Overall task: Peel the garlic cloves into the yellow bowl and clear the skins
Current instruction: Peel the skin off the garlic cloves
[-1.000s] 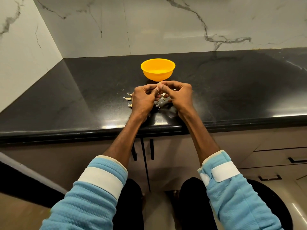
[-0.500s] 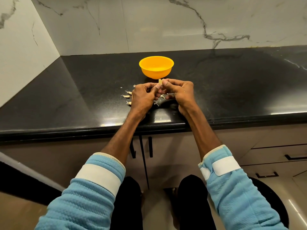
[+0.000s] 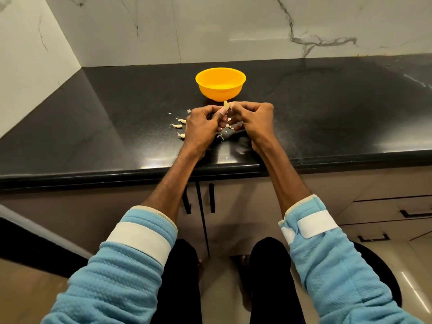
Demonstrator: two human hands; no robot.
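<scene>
The person wears a light blue textured-knit top whose left sleeve (image 3: 117, 277) at lower left and right sleeve (image 3: 339, 272) at lower right end in cream-edged cuffs, each wrapped by a white band (image 3: 138, 239), leaving the left hand (image 3: 201, 125) and right hand (image 3: 257, 118) bare, plus black trousers (image 3: 180, 281) at bottom centre.

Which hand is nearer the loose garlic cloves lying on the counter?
Left. The left hand is close beside the cloves, just to their right; the right hand is farther right, beyond it.
</scene>
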